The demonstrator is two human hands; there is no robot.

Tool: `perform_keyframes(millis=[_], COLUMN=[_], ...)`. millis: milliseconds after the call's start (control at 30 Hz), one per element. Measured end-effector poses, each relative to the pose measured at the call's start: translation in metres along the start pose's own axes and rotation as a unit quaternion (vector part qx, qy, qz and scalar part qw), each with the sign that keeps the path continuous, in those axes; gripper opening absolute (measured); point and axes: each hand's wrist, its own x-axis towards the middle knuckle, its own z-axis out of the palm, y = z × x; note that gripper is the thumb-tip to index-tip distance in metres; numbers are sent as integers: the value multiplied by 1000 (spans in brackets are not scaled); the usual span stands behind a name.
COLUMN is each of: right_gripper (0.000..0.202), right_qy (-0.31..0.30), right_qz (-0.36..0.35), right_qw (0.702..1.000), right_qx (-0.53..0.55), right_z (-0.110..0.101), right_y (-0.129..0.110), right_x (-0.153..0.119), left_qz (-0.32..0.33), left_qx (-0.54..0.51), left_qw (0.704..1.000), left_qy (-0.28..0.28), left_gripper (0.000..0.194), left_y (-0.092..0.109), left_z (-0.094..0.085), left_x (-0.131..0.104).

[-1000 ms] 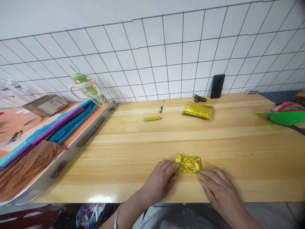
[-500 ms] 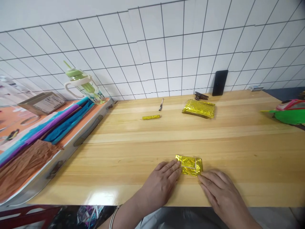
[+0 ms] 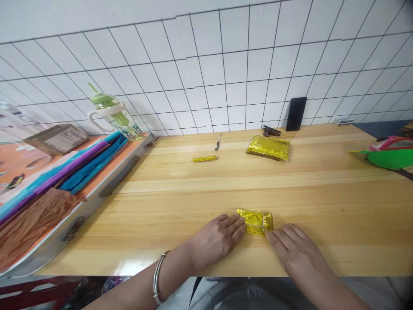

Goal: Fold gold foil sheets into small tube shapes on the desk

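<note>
A small folded sheet of gold foil paper [image 3: 254, 218] lies on the wooden table near its front edge. My left hand [image 3: 219, 239] rests with fingers stretched flat over the paper's left end, pressing it down. At the lower right corner, the fingertips of my right hand [image 3: 295, 249] are pressed together on the foil, and the thumb is mostly hidden. Pale strips of the foil's underside show along the folds. Further back are a rolled gold foil stick [image 3: 204, 159] and a stack of gold foil sheets [image 3: 268, 147].
Behind these lie a pen [image 3: 218, 142], a dark claw clip [image 3: 271, 131] and a black phone [image 3: 296, 114] leaning on the tiled wall. A green-lidded bottle [image 3: 118, 115], a cardboard box [image 3: 61, 140] and coloured paper [image 3: 93, 165] are left. A green item [image 3: 392, 159] sits right.
My right fingertips have moved slightly left along the foil, and its right edge is folded further inward. My left hand stays on the left end, its forearm lower and more outstretched.
</note>
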Motion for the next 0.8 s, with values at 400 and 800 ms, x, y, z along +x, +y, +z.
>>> perform_keyframes(millis=[400,800], right_gripper=[24,29], right_qy=[1,29], right_qz=[69,12], right_qw=[997,999], right_qx=[35,35], right_z=[18,17], right_y=[2,13], right_x=[-9,-6], left_qz=[-62,-77], left_qx=[-82,-156], left_qw=[992,980], left_qy=[75,101], left_gripper=[28,28], left_y=[-6,-8], left_z=[28,25], left_x=[-5,-4])
